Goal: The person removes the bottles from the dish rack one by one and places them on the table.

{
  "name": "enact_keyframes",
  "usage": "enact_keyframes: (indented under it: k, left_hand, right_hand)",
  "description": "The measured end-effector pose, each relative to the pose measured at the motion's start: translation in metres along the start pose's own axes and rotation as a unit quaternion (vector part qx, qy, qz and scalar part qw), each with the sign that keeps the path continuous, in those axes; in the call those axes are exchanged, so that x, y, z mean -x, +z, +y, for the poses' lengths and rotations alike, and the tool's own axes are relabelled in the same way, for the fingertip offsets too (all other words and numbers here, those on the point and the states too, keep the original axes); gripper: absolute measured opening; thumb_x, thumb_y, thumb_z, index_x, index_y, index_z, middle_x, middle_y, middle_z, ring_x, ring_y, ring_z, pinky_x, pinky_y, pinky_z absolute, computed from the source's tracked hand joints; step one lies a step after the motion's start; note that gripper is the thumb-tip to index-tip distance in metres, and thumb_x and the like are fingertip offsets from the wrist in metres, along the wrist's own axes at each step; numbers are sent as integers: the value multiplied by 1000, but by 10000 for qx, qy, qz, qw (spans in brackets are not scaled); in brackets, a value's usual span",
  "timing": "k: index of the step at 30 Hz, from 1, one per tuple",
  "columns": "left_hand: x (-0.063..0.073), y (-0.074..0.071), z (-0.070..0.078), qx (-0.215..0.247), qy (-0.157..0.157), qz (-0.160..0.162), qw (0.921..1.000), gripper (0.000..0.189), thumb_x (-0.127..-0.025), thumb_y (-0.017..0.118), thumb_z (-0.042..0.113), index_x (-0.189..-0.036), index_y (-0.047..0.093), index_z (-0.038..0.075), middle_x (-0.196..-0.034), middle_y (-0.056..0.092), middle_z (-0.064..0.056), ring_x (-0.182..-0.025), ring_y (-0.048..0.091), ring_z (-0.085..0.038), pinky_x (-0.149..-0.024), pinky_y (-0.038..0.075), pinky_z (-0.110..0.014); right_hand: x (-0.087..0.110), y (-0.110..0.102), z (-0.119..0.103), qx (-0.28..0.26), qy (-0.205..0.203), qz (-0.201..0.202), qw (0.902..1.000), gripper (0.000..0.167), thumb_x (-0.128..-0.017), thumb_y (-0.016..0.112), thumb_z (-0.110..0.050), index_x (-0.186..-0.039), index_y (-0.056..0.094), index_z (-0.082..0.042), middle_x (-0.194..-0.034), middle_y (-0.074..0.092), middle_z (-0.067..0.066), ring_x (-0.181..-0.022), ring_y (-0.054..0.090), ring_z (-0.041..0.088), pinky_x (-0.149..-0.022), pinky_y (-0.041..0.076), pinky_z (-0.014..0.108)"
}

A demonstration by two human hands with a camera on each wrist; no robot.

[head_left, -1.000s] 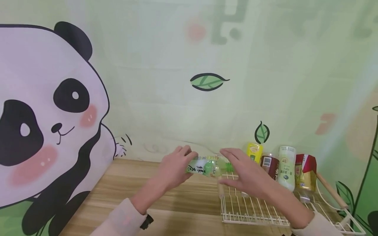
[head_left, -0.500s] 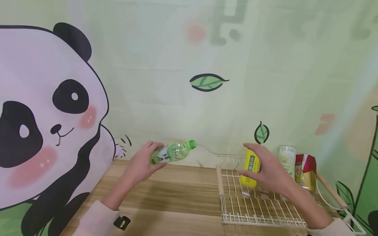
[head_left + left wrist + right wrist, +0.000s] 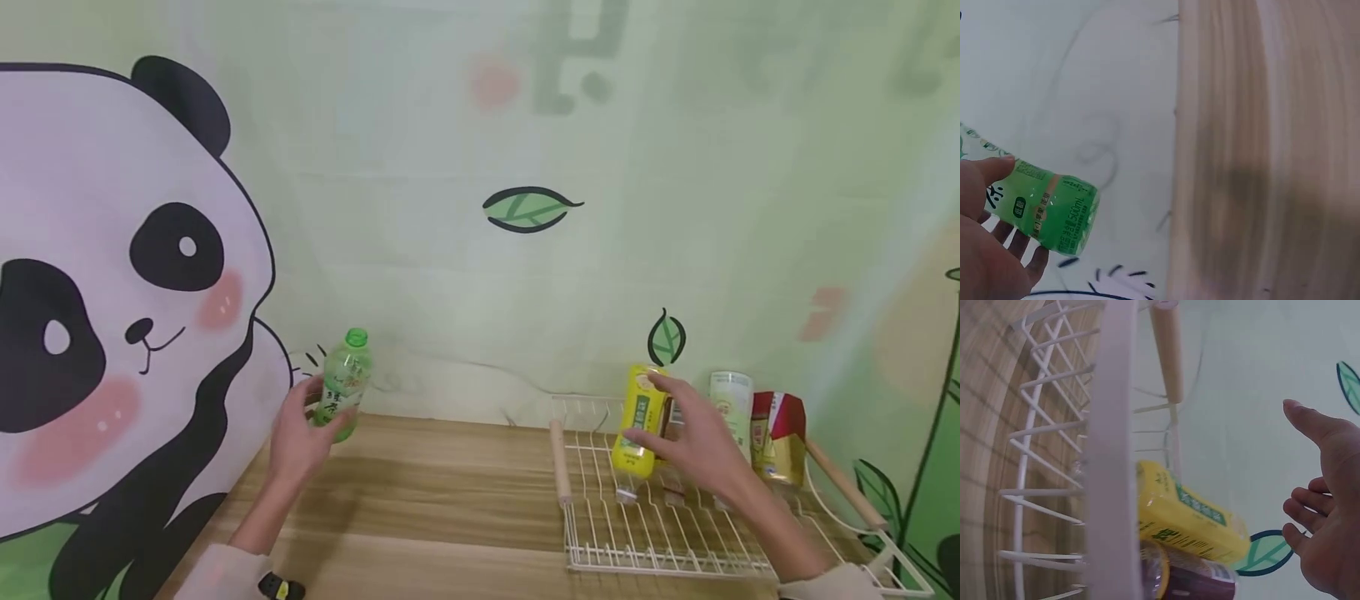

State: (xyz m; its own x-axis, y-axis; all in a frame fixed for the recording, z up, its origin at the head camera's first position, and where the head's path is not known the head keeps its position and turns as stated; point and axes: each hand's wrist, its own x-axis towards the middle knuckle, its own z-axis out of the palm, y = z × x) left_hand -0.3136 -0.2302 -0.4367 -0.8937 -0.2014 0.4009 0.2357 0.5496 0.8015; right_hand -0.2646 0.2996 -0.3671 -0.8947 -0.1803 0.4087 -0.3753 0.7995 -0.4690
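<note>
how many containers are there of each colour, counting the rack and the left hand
Clear green plastic bottle: 1
Tall yellow container: 1
Dark maroon jar: 1
White-and-pale-green cylindrical canister: 1
Red-and-gold packet: 1
Total: 5

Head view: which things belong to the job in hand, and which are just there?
Likely in the job:
green bottle, held by the left hand
yellow bottle, near the right hand
wire rack

Likely just around:
pale canister
red-and-gold pack
dark red container
panda backdrop
</note>
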Motion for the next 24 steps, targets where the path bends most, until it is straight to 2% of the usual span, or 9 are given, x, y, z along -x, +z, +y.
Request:
enact_keyframes:
  k: [3,7,10,13,17,21,24]
  left_hand:
    - [1,1,-14,254,-247,142,9993,70,-94,82,17,-152,46,3,-147,55,-23,-137,51,-42,-115,44,-59]
    - [2,5,-34,307,-435,183,9984,67,-95,81,15,-150,47,1,-145,55,-26,-135,53,-45,-112,47,-59]
    - [4,11,-48,263,-584,243,9976,65,-95,81,14,-148,47,0,-143,56,-27,-133,54,-45,-109,50,-59]
    - [5,17,-60,257,-690,275,9969,64,-94,82,16,-147,48,1,-142,56,-27,-133,55,-45,-109,49,-59]
    - [6,22,-70,347,-748,370,9959,62,-93,83,16,-144,49,3,-139,58,-27,-131,55,-45,-110,47,-60]
    - [7,23,-76,365,-843,465,9947,63,-93,83,15,-145,49,3,-138,59,-27,-130,55,-45,-109,47,-60]
    - [7,23,-80,256,-899,431,9947,64,-94,82,16,-147,48,2,-137,59,-29,-129,55,-45,-108,48,-59]
  right_hand:
    - [1,4,9,-76,250,-14,9997,97,-91,83,-48,-159,38,4,-157,43,33,-143,41,55,-111,38,75]
    - [3,10,20,-146,601,-60,9981,98,-93,81,-48,-160,34,5,-157,42,34,-143,40,56,-111,39,74]
    - [6,15,27,-232,804,-104,9964,100,-93,80,-49,-160,32,7,-156,43,35,-139,45,55,-108,45,71]
    - [9,19,32,-391,931,-67,9949,101,-93,80,-52,-160,33,7,-152,46,36,-126,59,50,-100,54,65]
    - [9,23,38,-593,1056,15,9926,96,-92,81,-52,-156,39,6,-145,54,34,-114,68,45,-92,59,59]
    - [6,31,41,-525,1252,-115,9907,93,-93,79,-53,-154,41,8,-142,58,34,-121,64,48,-97,57,61]
    - [4,37,41,-495,1458,-261,9877,93,-95,78,-50,-154,39,11,-143,55,38,-124,62,52,-99,57,61]
